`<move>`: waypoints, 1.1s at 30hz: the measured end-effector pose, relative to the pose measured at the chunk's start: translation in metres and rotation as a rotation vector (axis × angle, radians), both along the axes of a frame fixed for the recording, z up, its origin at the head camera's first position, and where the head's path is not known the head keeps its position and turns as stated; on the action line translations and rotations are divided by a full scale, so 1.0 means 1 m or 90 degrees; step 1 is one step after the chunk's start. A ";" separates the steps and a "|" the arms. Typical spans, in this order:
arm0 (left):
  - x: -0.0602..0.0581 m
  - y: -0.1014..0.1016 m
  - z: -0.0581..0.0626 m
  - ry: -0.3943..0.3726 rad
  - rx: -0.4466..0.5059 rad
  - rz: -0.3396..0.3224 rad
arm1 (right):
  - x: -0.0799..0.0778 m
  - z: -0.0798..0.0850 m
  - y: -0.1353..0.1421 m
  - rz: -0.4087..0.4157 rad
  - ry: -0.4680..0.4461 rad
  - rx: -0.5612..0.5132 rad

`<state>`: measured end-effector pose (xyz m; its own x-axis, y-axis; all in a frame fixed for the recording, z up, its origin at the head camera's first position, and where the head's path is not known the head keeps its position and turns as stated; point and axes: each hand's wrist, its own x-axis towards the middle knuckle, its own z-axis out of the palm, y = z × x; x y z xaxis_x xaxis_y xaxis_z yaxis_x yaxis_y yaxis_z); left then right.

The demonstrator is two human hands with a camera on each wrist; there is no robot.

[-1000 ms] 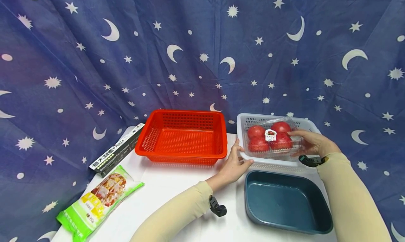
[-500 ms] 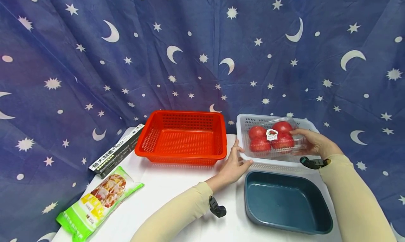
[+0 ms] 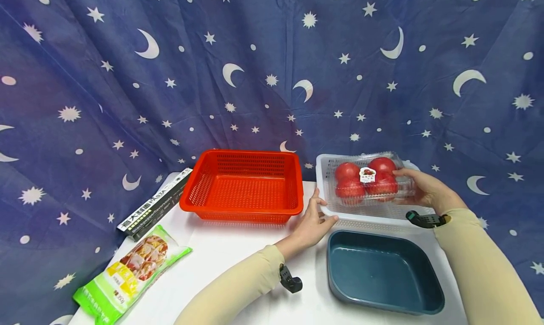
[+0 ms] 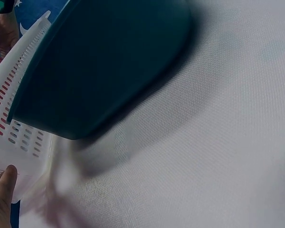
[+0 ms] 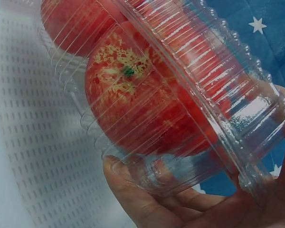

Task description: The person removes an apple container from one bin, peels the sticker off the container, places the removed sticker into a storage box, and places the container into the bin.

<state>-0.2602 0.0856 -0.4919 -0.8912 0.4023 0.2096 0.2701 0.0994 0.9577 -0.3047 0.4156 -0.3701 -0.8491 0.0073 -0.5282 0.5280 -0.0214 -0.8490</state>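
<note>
My right hand [image 3: 429, 190] grips the right end of a clear plastic clamshell box [image 5: 156, 175] of red apples [image 3: 383, 183]. Thumb and fingers clasp that end in the right wrist view, and one apple [image 5: 137, 90] shows its stem through the ridged plastic. A white label [image 3: 367, 175] sits on the lid. The box is above the floor of a white perforated basket [image 3: 361, 216], within its outline, and overlaps the back rim in the head view. My left hand [image 3: 312, 223] holds the basket's front left corner, its thumb [image 4: 7, 183] against the outer wall.
A dark blue-green tub [image 3: 382, 273] stands just in front of the white basket. Left of it is a red perforated basket [image 3: 250, 192]. Farther left lie a black-and-white pasta box [image 3: 155, 204] and a green food bag [image 3: 131, 273]. A star-patterned curtain [image 3: 255, 79] hangs behind.
My right hand has raised the clamshell box of apples slightly and shifted it a little right. My left hand has stayed at the basket's corner.
</note>
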 end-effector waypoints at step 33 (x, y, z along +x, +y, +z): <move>0.003 -0.002 0.008 -0.005 -0.010 -0.008 | 0.029 0.031 -0.012 0.004 0.078 -0.003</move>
